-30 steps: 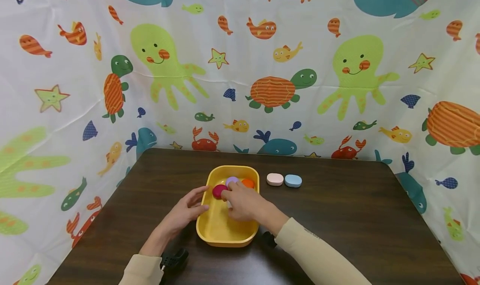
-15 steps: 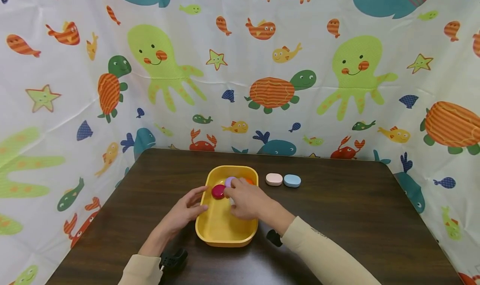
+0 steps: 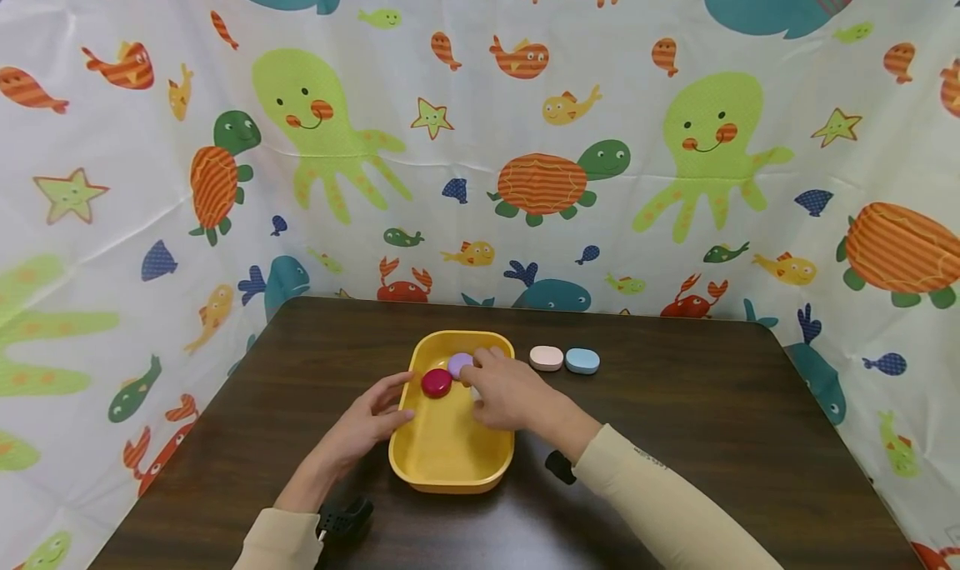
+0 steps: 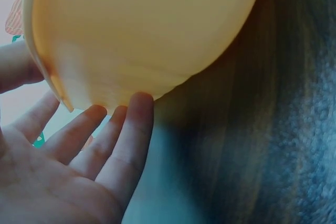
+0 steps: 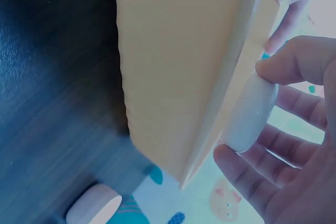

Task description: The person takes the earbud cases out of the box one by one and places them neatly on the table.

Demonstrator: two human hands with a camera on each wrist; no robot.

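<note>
A yellow plastic tub (image 3: 450, 462) stands on the dark table. My right hand (image 3: 510, 391) is over its right side and pinches a white oval soap-like bar (image 5: 251, 114) between thumb and fingertips, near the rim. In the tub lie a dark red disc (image 3: 437, 383) and a light purple round piece (image 3: 460, 365), just left of my right fingertips. My left hand (image 3: 367, 424) rests at the tub's left wall, its fingers spread and nearly straight; the left wrist view shows the fingertips (image 4: 140, 103) against the wall.
A pink oval bar (image 3: 546, 358) and a blue oval bar (image 3: 582, 361) lie side by side on the table (image 3: 697, 437), right of the tub. A white curtain (image 3: 480, 253) printed with sea animals hangs behind and along the sides.
My right hand has shifted slightly right with the white bar, showing more of the red disc. The orange piece is now hidden behind it. My left hand has stayed at the tub.
</note>
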